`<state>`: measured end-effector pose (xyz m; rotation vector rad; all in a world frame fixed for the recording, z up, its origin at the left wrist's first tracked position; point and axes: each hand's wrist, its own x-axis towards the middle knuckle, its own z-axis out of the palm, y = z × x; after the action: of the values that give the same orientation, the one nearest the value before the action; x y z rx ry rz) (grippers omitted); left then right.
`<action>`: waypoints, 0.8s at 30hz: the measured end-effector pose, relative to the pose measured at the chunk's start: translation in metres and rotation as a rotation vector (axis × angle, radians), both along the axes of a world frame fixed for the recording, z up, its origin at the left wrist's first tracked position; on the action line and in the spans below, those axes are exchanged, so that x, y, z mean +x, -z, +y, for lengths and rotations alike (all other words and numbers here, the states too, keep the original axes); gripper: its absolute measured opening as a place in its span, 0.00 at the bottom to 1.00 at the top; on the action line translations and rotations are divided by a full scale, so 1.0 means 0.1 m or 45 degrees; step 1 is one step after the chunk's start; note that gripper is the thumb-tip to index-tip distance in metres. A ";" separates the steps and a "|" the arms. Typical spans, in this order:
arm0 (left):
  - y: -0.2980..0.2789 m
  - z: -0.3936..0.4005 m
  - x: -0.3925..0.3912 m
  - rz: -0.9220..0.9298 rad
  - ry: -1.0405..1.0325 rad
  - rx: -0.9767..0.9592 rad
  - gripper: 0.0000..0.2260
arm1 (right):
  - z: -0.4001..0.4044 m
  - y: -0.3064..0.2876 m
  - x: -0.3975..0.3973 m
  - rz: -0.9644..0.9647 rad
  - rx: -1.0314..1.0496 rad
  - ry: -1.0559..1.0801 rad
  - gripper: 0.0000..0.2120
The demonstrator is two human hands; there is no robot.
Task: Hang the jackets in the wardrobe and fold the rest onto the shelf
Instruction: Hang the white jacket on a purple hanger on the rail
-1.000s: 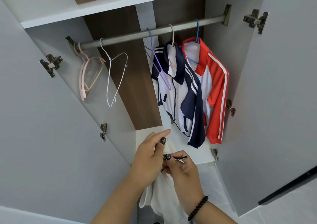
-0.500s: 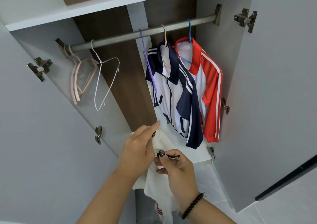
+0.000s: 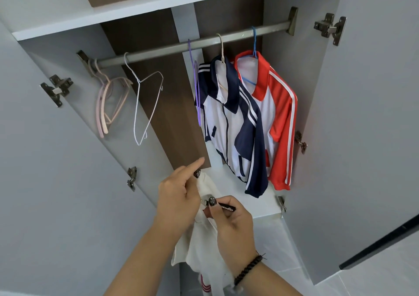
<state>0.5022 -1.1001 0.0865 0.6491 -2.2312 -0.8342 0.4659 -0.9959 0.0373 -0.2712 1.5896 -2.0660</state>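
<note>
A cream-white garment point(image 3: 204, 248) with red stripes at its hem hangs in front of the open wardrobe, held up by both hands. My left hand point(image 3: 179, 193) grips its upper edge, index finger pointing out. My right hand point(image 3: 229, 218) pinches a black zip-pull tag at the garment's top. On the rail point(image 3: 158, 49) hang a navy-and-white jacket point(image 3: 233, 123) and, to its right, a red-and-white jacket point(image 3: 278, 118). The white shelf point(image 3: 263, 202) lies just beyond my hands.
Empty hangers on the rail: pink ones point(image 3: 108, 100) at the far left, a white wire one point(image 3: 145, 105), a purple one point(image 3: 196, 82) beside the navy jacket. Both grey doors point(image 3: 371, 114) stand open. A white upper shelf point(image 3: 136, 7) spans above the rail.
The view has shifted slightly; both hands stay on the white garment's top, with the left hand's index finger now raised further.
</note>
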 end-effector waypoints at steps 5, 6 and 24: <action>-0.17 -0.15 0.10 0.059 0.107 0.461 0.16 | -0.03 -0.11 0.01 -0.010 -0.132 -0.260 0.07; -0.21 -0.16 0.13 0.063 0.138 0.507 0.16 | -0.03 -0.14 0.00 -0.042 -0.173 -0.287 0.07; -0.39 -0.09 0.45 -0.236 0.388 0.796 0.13 | 0.26 -0.22 -0.13 -0.077 -0.156 -0.439 0.04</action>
<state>0.5468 -1.1086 0.1256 0.6913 -2.2594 -1.7250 0.4532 -0.9695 0.0594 -0.4854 1.2803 -1.8845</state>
